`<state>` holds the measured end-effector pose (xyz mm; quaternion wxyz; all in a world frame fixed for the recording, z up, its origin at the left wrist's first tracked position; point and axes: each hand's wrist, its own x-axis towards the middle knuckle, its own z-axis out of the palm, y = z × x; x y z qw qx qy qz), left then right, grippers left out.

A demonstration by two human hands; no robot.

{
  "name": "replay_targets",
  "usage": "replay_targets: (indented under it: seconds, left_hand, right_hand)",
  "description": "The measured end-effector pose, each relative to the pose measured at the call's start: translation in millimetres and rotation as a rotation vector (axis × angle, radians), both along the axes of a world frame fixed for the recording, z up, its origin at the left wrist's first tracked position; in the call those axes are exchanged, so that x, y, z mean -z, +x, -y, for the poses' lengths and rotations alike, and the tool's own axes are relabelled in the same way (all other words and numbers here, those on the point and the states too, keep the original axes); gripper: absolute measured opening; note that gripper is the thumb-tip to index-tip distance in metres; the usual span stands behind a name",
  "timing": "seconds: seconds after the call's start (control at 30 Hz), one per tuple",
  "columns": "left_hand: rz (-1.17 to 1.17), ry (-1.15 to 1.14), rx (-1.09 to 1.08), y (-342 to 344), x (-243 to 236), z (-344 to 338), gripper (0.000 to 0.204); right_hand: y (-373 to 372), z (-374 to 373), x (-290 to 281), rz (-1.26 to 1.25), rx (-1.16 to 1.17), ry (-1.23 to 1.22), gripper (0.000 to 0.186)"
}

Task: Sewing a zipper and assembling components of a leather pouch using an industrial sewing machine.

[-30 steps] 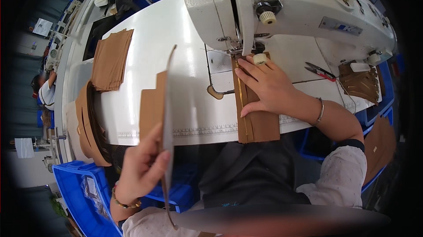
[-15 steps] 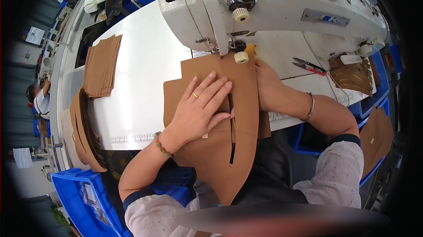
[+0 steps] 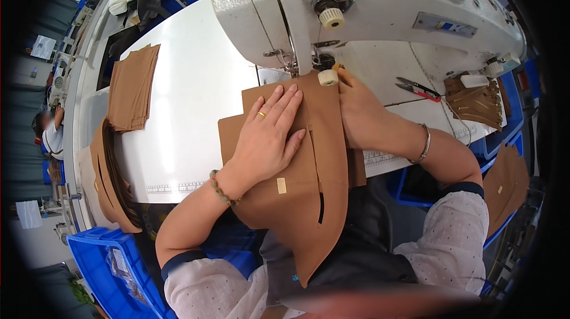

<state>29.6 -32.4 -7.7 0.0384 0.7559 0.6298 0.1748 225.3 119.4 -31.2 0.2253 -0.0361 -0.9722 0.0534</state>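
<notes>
While the brown panel (image 3: 329, 141) lay across the front edge of the desk (image 3: 190, 105), its upper end at the needle area (image 3: 294, 71) of the sewing machine (image 3: 380, 16) and its pointed lower end hanging beyond that edge, the left hand (image 3: 267, 135) rested flat on it, fingers extended and grasping nothing; the right hand (image 3: 367, 114) was at the panel's right side, and whether its grip pinched the material I could not tell, the fingertips being partly hidden. The overhang looked the likeliest cause of trouble; its weight could have drawn the panel askew over the front edge if the left palm had lightened; a second brown piece (image 3: 357, 169) showed beneath on the right, and a slip between the two layers could have put the long slot (image 3: 321, 207) out of line; the left fingertips (image 3: 291, 89) lay near the needle area, so a careless push toward it could have risked a pricked finger; the red-handled snips (image 3: 418, 89), toward the desk's right edge, lay well apart.
</notes>
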Motion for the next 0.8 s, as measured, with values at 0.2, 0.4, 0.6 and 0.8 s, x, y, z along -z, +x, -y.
replay_targets:
  seconds: [0.2,0.4,0.6,0.8]
  left_hand:
    - [0.034,0.024,0.017,-3.5,0.6,-4.8,0.066]
    - [0.043,0.014,0.026,-4.5,0.1,-5.5,0.066]
    - [0.032,0.007,0.024,-6.0,-0.4,-8.8,0.065]
    - [0.062,0.057,0.018,-16.0,4.1,-21.5,0.054]
  right_hand:
    - [0.3,-0.3,-0.8,0.003,-0.019,-0.05,0.044]
    - [-0.8,-1.8,1.2,0.001,-0.025,-0.032,0.049]
    - [-0.6,0.4,-4.8,0.002,-0.019,-0.061,0.052]
    - [1.4,4.2,-17.6,0.038,-0.002,-0.069,0.053]
